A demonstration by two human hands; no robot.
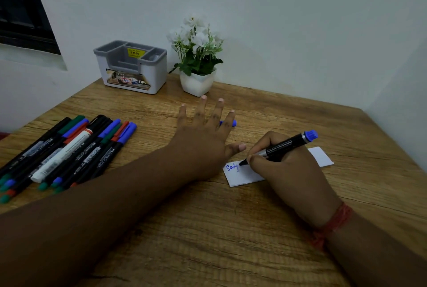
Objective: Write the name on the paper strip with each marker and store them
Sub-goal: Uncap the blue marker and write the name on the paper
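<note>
A white paper strip [240, 177] lies on the wooden table [208, 229], with blue letters written at its left end. My right hand [284, 166] grips a black marker with a blue end [286, 144], its tip on the strip just right of the letters. My left hand [203, 131] lies flat on the table with fingers spread, left of the strip. A blue cap [233, 123] shows partly behind its fingers. Several capped markers [64, 152] in black, blue, green and red lie in a pile at the left.
A white and grey desk organiser [131, 67] with open compartments stands at the back of the table. A white pot of white flowers [197, 81] stands to its right. Walls close in behind and on the right.
</note>
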